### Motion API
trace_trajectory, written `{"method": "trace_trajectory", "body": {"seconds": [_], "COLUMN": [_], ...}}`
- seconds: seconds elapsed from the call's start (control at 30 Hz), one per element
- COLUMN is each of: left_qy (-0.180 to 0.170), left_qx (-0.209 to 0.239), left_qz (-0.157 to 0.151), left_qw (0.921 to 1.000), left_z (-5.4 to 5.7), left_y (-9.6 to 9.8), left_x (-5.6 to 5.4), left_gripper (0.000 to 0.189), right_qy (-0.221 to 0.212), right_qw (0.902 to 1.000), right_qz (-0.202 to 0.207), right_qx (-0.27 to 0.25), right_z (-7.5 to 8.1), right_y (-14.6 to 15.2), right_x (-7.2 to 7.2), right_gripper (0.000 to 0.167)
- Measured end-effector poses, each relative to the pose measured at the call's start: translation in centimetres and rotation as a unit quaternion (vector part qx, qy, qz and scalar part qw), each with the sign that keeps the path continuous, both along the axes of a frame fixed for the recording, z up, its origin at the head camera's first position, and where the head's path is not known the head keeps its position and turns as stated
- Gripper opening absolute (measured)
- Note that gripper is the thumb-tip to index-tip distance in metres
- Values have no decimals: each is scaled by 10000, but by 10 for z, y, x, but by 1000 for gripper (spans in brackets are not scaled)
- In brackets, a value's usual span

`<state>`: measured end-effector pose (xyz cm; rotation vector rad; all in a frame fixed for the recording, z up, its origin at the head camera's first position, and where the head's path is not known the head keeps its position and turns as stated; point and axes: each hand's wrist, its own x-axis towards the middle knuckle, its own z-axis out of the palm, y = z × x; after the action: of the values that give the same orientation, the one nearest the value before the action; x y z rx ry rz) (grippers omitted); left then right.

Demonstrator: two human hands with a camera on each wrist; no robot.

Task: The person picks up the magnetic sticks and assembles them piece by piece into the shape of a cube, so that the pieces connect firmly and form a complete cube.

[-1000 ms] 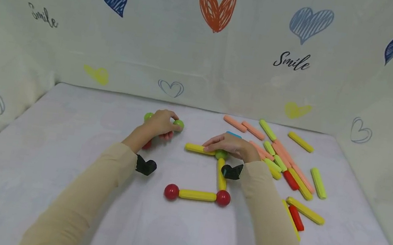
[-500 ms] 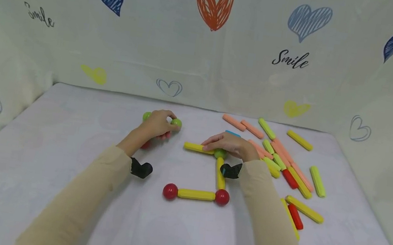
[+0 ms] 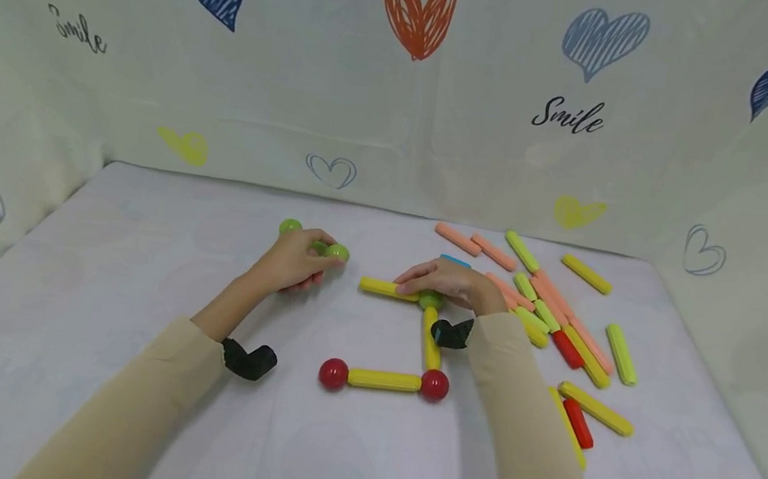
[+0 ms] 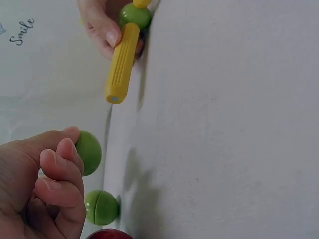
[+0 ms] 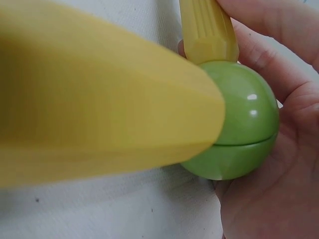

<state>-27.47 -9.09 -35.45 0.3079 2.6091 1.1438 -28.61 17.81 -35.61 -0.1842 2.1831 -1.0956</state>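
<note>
My left hand pinches a glossy green ball between thumb and fingers, above the tabletop. In the left wrist view this held ball is off the table, and another green ball and a red ball lie below the hand. With my right hand I grip a yellow stick where it joins a green ball. A second yellow stick runs from that ball to a red ball. A further yellow stick links it to another red ball.
A green ball lies behind the left hand. Loose sticks are scattered on the right: several salmon sticks, light green ones, yellow ones, red ones and a partly hidden blue one. A printed cloth hangs behind the table.
My left hand has shifted a little toward me and to the left with the green ball, which now shows lower in the head view. The right hand and the joined pieces stay put.
</note>
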Motion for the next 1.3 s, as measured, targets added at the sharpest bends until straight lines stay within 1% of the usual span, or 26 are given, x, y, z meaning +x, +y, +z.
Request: {"method": "trace_trajectory", "body": {"seconds": [0.1, 0.2, 0.3, 0.37, 0.47, 0.53, 0.6, 0.73, 0.87, 1.0, 1.1, 1.17, 1.3], "left_qy": [-122, -403, -587, -689, -797, -893, -925, -979, -960, -846, -852, -840, -717], "left_qx": [89, 190, 342, 495, 708, 795, 818, 761, 551, 441, 406, 377, 302], "left_qz": [2, 7, 6, 31, 91, 172, 180, 118, 75, 52, 65, 45, 105], "left_qw": [9999, 9990, 9977, 9964, 9943, 9927, 9922, 9922, 9938, 9954, 9955, 9957, 9969], "left_z": [-2, -5, -9, -12, -18, -20, -22, -21, -19, -19, -18, -18, -15], "left_y": [-2, -1, 0, 1, 3, 4, 5, 7, 8, 11, 12, 11, 7], "left_x": [11, 21, 29, 31, 32, 32, 31, 29, 30, 32, 32, 33, 40], "left_gripper": [50, 50, 49, 47, 45, 45, 45, 45, 46, 46, 48, 51, 61], "right_qy": [-39, -22, -29, -34, -2, 30, 36, 59, 67, 20, -33, -26, -31], "right_qw": [9999, 10000, 10000, 9999, 9998, 9999, 9999, 9998, 9993, 9997, 9999, 9999, 9999], "right_qz": [19, 21, 34, 81, 162, 137, 113, 90, -52, 9, 142, 142, 120], "right_qx": [-97, -39, -18, -90, -114, 16, 120, 177, 362, 254, 80, 92, 71], "right_z": [-1, 0, 1, 1, 2, 3, 4, 4, 3, 2, 1, 1, 0], "right_y": [-1, -2, -3, -3, -4, -4, -4, -5, -7, -8, -9, -10, -11], "right_x": [-2, -2, -1, -2, -2, -2, -1, -1, 0, -1, -3, -3, -3], "right_gripper": [35, 36, 35, 35, 35, 34, 33, 34, 34, 33, 34, 34, 35]}}
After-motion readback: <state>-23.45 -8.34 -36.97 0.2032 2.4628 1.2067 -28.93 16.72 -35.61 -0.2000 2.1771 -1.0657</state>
